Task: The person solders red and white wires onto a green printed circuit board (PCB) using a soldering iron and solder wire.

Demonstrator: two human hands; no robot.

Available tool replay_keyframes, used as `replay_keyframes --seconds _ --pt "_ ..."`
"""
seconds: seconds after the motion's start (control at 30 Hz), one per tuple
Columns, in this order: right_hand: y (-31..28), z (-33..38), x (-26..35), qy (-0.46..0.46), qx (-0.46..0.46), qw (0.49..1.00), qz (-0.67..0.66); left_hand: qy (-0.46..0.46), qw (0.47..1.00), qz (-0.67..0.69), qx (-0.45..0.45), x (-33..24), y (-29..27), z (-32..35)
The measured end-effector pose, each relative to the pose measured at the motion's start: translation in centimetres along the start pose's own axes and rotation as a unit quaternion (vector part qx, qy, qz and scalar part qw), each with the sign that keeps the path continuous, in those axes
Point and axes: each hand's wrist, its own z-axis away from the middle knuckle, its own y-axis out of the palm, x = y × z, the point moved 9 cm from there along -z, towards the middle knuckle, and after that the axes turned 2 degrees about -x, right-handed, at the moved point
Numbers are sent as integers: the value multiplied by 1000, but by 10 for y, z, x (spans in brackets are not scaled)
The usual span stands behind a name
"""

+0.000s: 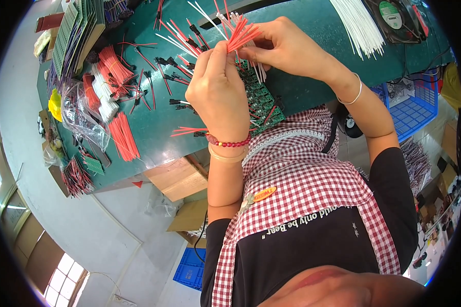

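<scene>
Over the green worktop point(312, 87) near its front edge, the left hand point(217, 92) has its grip pinched on thin red wires point(241, 36); the right hand point(287, 46) grips the same light, floppy bundle, best held near its middle, above a fragile green circuit board point(258, 100)

Red wires point(241, 33) and white wires point(361, 25) on a dark green bench point(159, 133); green circuit board point(258, 100); red-and-white checked apron point(312, 179); blue crate point(415, 110).
</scene>
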Motion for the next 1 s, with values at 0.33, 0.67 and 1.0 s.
replay_keyframes --seconds 0.33,0.67,1.0 --pt "3 0 -9 78 31 994 -73 4 1000 8 15 -3 1 1" --pt "1 -3 -16 76 5 996 -44 2 998 -45 42 -2 7 0" --pt "-2 -2 -10 41 -20 999 -8 0 998 -41 49 -1 10 1"
